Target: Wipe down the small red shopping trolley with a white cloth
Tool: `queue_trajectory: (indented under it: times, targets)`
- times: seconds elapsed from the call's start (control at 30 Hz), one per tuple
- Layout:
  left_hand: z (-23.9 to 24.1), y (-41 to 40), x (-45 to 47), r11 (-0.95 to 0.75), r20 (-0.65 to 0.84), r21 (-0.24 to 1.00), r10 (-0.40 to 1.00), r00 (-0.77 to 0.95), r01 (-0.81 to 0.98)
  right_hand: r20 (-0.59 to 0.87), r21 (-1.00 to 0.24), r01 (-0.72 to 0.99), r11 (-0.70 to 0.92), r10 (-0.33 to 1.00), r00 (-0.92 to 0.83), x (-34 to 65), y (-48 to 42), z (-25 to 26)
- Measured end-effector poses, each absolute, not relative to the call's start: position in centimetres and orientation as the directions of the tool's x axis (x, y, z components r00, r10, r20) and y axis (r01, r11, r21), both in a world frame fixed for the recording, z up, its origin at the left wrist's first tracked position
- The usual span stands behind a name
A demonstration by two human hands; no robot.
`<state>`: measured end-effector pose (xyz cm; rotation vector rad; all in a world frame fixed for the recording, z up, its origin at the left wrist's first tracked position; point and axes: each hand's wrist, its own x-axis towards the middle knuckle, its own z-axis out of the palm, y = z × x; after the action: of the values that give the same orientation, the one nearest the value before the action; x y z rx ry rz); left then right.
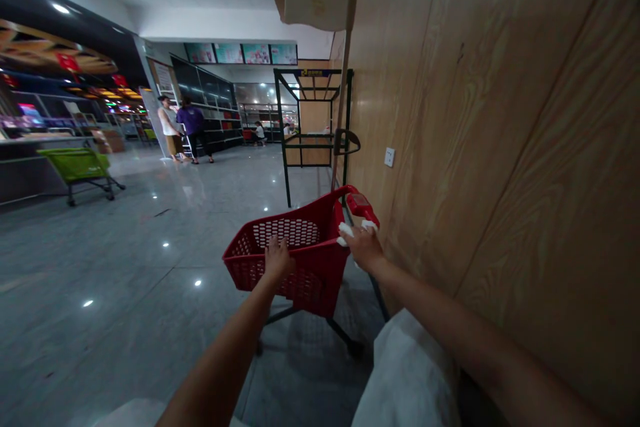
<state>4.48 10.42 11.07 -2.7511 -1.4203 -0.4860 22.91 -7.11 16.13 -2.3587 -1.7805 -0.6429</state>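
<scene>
A small red shopping cart (305, 267) stands on the grey tiled floor close to a wooden wall. My left hand (277, 257) grips the near rim of its basket, fingers curled over the edge. My right hand (365, 247) presses a white cloth (346, 232) against the cart's rim just below the red handle (361, 204). A pale flag on a wooden pole (343, 80) rises from the cart's far corner.
The wood-panelled wall (500, 147) with a white socket (389, 157) runs along the right. A black metal rack (310, 127) stands beyond the cart. A green cart (80, 170) sits far left. Two people (183, 127) stand in the distance by shop shelves.
</scene>
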Motion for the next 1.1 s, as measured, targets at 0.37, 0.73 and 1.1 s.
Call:
queue_trajectory:
  times: [0.37, 0.73, 1.1]
  targets:
    - [16.7, 6.6, 6.3, -0.775, 0.494, 0.235, 0.615, 0.615, 0.587, 0.431, 0.158, 0.963, 0.218, 0.862, -0.266, 19.3, -8.6, 18.1]
    - [18.0, -0.3, 9.1, -0.571, 0.358, 0.148, 0.792, 0.494, 0.808, 0.464, -0.054, 0.99, 0.131, 0.881, -0.091, 22.2, -2.1, 19.6]
    - [16.7, 0.7, 6.4, -0.601, 0.501, -0.013, 0.688, 0.525, 0.799, 0.455, -0.219, 0.968, 0.121, 0.89, -0.008, 21.8, 0.8, 19.2]
